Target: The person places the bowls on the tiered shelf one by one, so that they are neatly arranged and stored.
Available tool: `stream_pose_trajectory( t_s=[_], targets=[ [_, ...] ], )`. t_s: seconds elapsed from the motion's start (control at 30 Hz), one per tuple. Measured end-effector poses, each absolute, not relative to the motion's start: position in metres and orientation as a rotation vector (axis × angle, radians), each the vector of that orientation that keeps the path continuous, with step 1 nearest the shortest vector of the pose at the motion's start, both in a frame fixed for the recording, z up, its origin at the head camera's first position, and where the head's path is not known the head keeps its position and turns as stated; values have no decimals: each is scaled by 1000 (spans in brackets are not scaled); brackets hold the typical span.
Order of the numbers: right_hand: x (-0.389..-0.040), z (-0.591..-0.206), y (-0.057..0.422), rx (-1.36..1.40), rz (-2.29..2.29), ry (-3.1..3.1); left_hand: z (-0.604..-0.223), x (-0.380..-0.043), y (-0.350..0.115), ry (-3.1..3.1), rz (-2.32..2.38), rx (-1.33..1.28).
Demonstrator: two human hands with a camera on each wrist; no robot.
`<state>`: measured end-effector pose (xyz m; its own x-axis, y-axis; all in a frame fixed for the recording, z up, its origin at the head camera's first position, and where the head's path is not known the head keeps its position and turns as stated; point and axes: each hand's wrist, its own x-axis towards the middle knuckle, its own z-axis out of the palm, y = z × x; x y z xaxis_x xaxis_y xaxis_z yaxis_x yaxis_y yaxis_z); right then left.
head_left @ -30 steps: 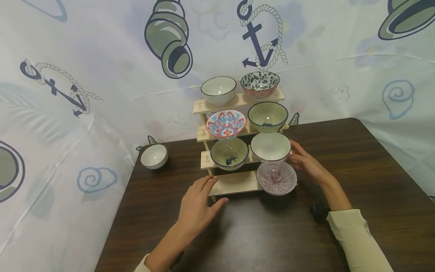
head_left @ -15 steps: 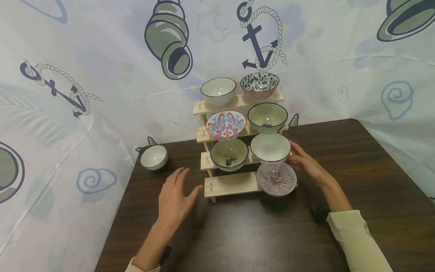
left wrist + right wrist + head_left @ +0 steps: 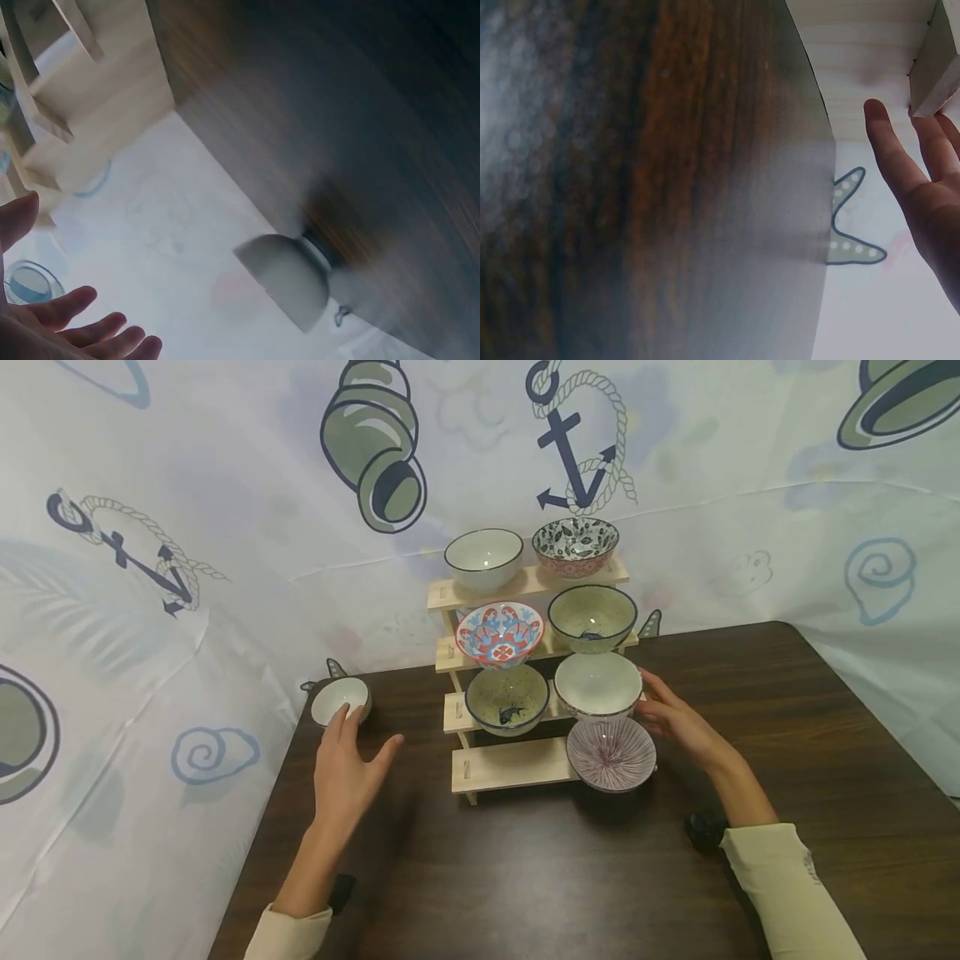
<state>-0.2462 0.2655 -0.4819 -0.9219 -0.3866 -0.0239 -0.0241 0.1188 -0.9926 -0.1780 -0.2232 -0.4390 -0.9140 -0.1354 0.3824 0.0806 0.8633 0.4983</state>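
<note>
My left hand (image 3: 347,768) is over the table's left part, fingers spread and holding nothing. Its fingertips overlap the small white bowl (image 3: 327,702) in the head view; the left wrist view shows this bowl (image 3: 283,276) upright and apart from the fingers. At the right end of the stepped wooden stand (image 3: 510,766), my right hand (image 3: 678,722) is beside the white bowl (image 3: 597,683) on the second step from the bottom. In the right wrist view, extended fingers (image 3: 894,154) touch the stand's wooden end (image 3: 935,71). Below sits a purple-streaked bowl (image 3: 611,755) on the lowest step.
Higher on the stand are a red-and-blue patterned bowl (image 3: 500,634), two green-grey bowls, one of them (image 3: 507,700) lower left, a white bowl (image 3: 483,560) and a leaf-patterned bowl (image 3: 575,547). A printed cloth (image 3: 247,485) hangs behind the dark wooden table (image 3: 540,877).
My left hand has moved left from the stand's lowest step, across the table to the small white bowl. The right hand and the bowls have stayed in place.
</note>
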Motion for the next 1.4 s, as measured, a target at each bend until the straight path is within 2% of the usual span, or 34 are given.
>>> stream_pose_trajectory(
  t_s=[0.53,1.4],
  targets=[
    [-244,-483,268,-387,-1884,2112,-449,-221,-268,-2721,-771,244],
    [-247,-483,267,-377,-1890,2099,-473,-280,-305,-2725,-921,334]
  ],
)
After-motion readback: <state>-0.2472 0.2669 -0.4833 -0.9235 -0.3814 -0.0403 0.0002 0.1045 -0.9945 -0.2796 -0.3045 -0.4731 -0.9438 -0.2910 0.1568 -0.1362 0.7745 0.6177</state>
